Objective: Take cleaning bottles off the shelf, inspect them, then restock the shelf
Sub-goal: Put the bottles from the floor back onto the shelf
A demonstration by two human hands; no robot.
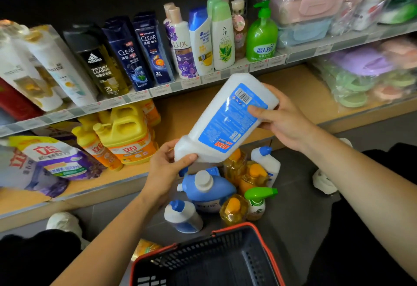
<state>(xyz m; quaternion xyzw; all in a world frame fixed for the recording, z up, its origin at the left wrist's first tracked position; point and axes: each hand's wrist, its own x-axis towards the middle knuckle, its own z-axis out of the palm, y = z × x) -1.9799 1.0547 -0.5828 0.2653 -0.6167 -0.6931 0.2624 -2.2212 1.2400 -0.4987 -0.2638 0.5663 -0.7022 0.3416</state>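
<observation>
Head view: a white cleaning bottle (pixel 225 118) with a blue label, tilted neck-down, is held before the lower shelf (pixel 295 82), the left grip (pixel 167 164) curled round its neck, the right grip (pixel 284 118) clasping its base, above bottles (pixel 207 188) clustered on the floor (pixel 304 197).

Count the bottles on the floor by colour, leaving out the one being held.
White bottles with blue caps: 2
Blue jug with white cap: 1
Amber bottles with orange caps: 3
Spray bottle with green trigger: 1
Total: 7
</observation>
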